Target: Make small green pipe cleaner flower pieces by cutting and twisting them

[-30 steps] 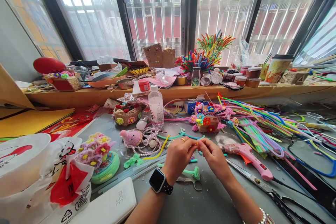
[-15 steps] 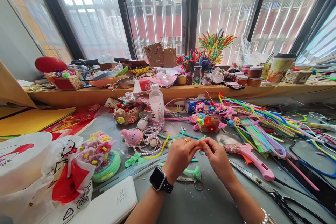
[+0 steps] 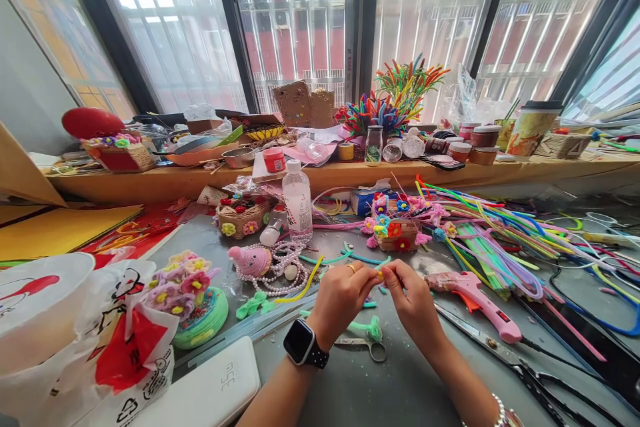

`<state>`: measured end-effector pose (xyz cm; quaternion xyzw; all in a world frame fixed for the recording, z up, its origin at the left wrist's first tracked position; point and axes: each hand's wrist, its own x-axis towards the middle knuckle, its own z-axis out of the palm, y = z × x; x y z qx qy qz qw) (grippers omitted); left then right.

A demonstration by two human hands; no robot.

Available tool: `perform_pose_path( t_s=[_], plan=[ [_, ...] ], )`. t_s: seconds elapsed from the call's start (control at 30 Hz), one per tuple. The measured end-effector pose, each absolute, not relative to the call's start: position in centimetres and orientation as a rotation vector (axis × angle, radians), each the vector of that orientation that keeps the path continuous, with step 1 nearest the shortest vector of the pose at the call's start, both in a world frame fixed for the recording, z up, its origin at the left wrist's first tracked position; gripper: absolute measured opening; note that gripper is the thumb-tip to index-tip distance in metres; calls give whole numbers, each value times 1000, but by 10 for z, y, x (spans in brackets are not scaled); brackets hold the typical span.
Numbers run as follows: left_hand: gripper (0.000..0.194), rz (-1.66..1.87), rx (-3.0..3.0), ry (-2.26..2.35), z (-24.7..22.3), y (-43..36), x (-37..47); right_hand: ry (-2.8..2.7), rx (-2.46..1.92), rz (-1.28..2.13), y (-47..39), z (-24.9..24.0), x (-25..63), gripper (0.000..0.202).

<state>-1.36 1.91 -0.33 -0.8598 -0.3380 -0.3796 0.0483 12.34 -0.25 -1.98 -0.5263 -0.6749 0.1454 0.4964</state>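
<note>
My left hand (image 3: 341,295), with a black watch at the wrist, is closed in a pinch on a small yellow piece (image 3: 380,275). My right hand (image 3: 409,299) pinches the same piece from the other side, so the fingertips of both hands nearly meet. Most of the piece is hidden by the fingers. Just below the hands, a green fuzzy piece (image 3: 373,329) lies by small scissors (image 3: 377,351). A pink glue gun (image 3: 480,300) rests right of my right hand. Left of my left hand lies a yellow pipe cleaner (image 3: 306,285).
Large scissors (image 3: 493,343) lie at the right, below many pipe cleaners (image 3: 500,227). A bottle (image 3: 297,203) stands behind a pink crocheted piece (image 3: 254,260) and beads. A white case (image 3: 220,380), a plastic bag (image 3: 133,347) and a flower ornament (image 3: 205,320) are at the left.
A little more yellow shows between my fingertips, and my right fingers have shifted slightly. The whole view has moved slightly.
</note>
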Motion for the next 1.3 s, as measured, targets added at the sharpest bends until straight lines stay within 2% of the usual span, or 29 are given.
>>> perform_pose_path(
  t_s=[0.23,0.6,0.73,0.83,1.03,1.17,1.3],
  plan=[
    [18,-1200,-2630,-1072,-3,18,-14,-1631,-1273,444,-3,-20,121,31],
    [20,-1165,-2609,-1055,-2,18,-13,-1687,-1290,406,-2,-20,121,29],
    [18,-1160,-2604,-1080,-3,20,-15,-1743,-1413,285,-5,-16,127,24],
    [17,-1172,-2571,-1078,-3,21,-16,-1758,-1568,56,-21,-19,151,20],
    [17,-1181,-2578,-1051,-2,21,-15,-1689,-1834,-504,-63,-44,236,41],
    [17,-1197,-2593,-1052,-3,20,-13,-1764,-1879,-508,-70,-54,263,55],
    [17,-1211,-2573,-1068,-3,21,-15,-1720,-1935,-533,-71,-59,263,60]
  ],
)
